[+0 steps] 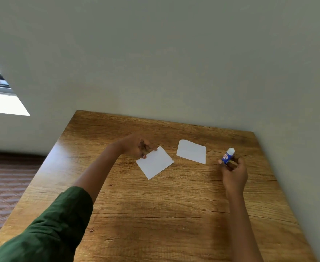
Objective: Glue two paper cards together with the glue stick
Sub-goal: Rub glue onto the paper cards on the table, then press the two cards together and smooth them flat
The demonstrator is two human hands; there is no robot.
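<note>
gripping glue stick (228, 156) in right hand (234, 172), left hand (136, 146) touching card (155, 162)

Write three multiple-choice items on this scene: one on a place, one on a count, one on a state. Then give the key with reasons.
1. Where is the glue stick?
A. in the right hand
B. lying on the table
C. in the left hand

2. How many paper cards show?
A. one
B. two
C. four

3. The glue stick's white cap is:
A. on
B. off
C. on the table

Key: A, the right hand's fingers hold it; B, the left card and the right card lie apart; A, the cap tops the blue tube.
</note>
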